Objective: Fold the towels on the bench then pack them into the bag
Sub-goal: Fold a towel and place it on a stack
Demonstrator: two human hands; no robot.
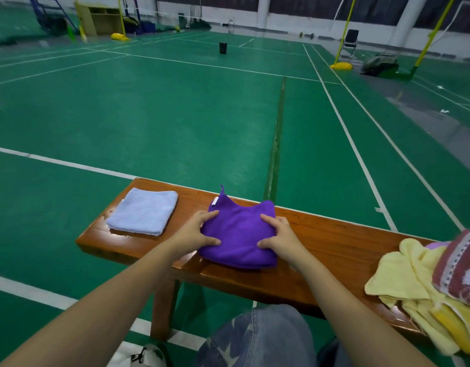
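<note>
A purple towel lies folded into a small thick bundle on the middle of the wooden bench. My left hand grips its left edge, thumb below and fingers on top. My right hand grips its right edge the same way. A light blue towel, folded flat, rests on the bench's left end. Unfolded yellow towels and a dark red patterned towel are heaped at the right end. A white bag shows on the floor at the bottom edge.
The bench stands on a green court floor with white lines. My knee in blue jeans is in front of the bench. Far off stand a black cylinder, yellow net posts and a folding chair.
</note>
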